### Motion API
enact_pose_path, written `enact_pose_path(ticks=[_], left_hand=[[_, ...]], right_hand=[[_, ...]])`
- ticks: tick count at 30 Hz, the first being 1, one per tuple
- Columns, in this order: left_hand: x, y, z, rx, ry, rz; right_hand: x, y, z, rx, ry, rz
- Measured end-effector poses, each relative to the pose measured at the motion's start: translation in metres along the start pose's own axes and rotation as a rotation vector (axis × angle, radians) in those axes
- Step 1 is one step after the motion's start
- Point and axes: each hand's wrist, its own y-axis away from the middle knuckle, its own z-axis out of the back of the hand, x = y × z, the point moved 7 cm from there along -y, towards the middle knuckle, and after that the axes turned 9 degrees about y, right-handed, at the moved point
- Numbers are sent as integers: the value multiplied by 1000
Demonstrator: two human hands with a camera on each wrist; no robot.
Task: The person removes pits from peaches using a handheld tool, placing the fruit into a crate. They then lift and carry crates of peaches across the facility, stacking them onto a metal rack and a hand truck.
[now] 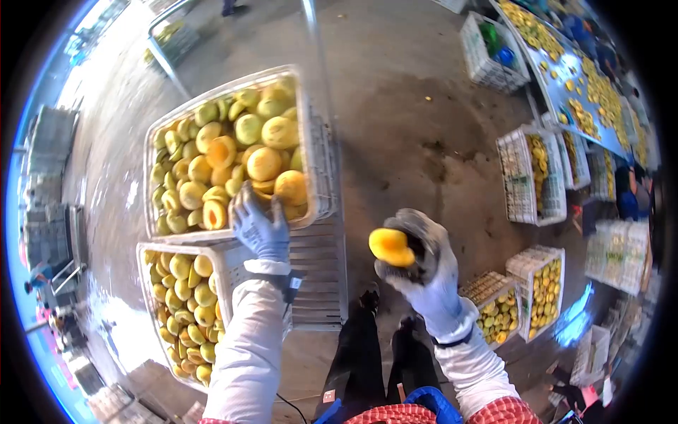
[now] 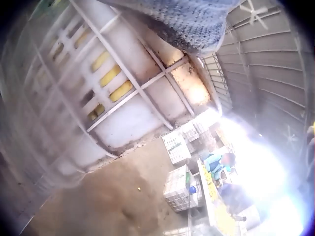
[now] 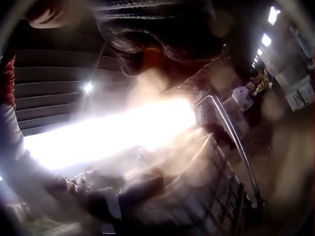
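In the head view, my gloved right hand (image 1: 431,261) grips a yellow peach half (image 1: 392,246) between thumb and fingers, raised over the floor to the right of the crates. The glove's fingers look dark and dirty. My gloved left hand (image 1: 261,226) rests on peaches at the near edge of a white plastic crate (image 1: 321,166), fingers reaching over the rim. Halved and whole-looking peaches (image 1: 221,151) fill this crate, some cut side up. From the left wrist, the crate's ribbed wall (image 2: 133,128) appears under the glove (image 2: 192,22). Glare washes out much of the right wrist view.
A second crate of peaches (image 1: 185,304) stands nearer, left of my forearm. Both crates are beside a slatted platform (image 1: 318,275) with a metal rail (image 1: 161,60). To the right are more crates (image 1: 530,177) and a long table (image 1: 565,78) spread with fruit, people alongside.
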Motion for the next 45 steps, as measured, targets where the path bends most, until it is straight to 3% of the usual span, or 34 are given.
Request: enact_pose_path(ticks=[3, 4, 6, 8, 9, 12, 13, 16, 17, 20, 22, 25, 27, 29, 30, 33, 34, 35, 36, 37, 38, 39, 40, 41, 44, 45], left_hand=[[10, 1, -1, -2, 50, 20], [16, 2, -3, -3, 72, 35], [27, 5, -3, 14, 199, 84], [48, 5, -1, 49, 666, 236], [53, 7, -7, 10, 1355, 469], [61, 5, 13, 37, 1394, 475], [66, 6, 5, 32, 1446, 552], [54, -2, 15, 143, 936, 293], [42, -8, 31, 79, 735, 142], [9, -14, 37, 186, 440, -126], [0, -2, 5, 429, 299, -236], [-3, -3, -25, 396, 254, -234], [-16, -6, -25, 366, 251, -280], [-17, 0, -24, 372, 284, -323], [-17, 0, -28, 407, 277, -363], [14, 7, -36, 425, 492, -239], [40, 8, -38, 369, 541, -191], [50, 21, -30, 145, 717, -124], [-7, 37, 3, 60, 493, -288], [-19, 64, 3, 61, 617, -296], [-26, 98, -7, 145, 870, -173], [-50, 136, -16, 261, 774, -286], [-61, 178, -36, 334, 763, -272], [-109, 228, -50, 508, 658, -228], [-112, 430, -143, 1036, 850, 351], [-126, 503, -157, 1183, 792, 378]], right_hand=[[-31, -9, -73, 173, -355, -299], [-41, -9, -101, 271, -556, -485], [-46, -20, -139, 417, -412, -589], [-38, -39, -163, 440, -152, -409], [-38, -47, -174, 479, 15, -308], [-41, -62, -208, 611, 594, 37], [-42, -66, -215, 666, 569, 62], [-33, -76, -218, 846, 739, 147], [-27, -83, -205, 772, 731, 133], [-39, -94, -141, 191, 535, 109], [-65, -78, -99, 28, 360, -38], [-157, 3, -74, 112, 116, -427], [-193, 86, -55, 160, 193, -551], [-204, 167, -33, 252, 422, -519], [-203, 203, -19, 330, 451, -629], [-207, 332, 7, 468, 453, -844], [-192, 354, 22, 513, 448, -925], [-195, 402, 28, 498, 431, -947], [-202, 454, 32, 484, 412, -960], [-201, 494, 45, 466, 415, -1049], [-200, 532, 56, 456, 413, -1133], [-200, 568, 66, 452, 408, -1210], [-206, 604, 74, 403, 342, -1293], [-212, 644, 80, 354, 270, -1376], [-252, 801, 67, 130, 79, -1494], [-260, 819, 74, 61, 31, -1524]])
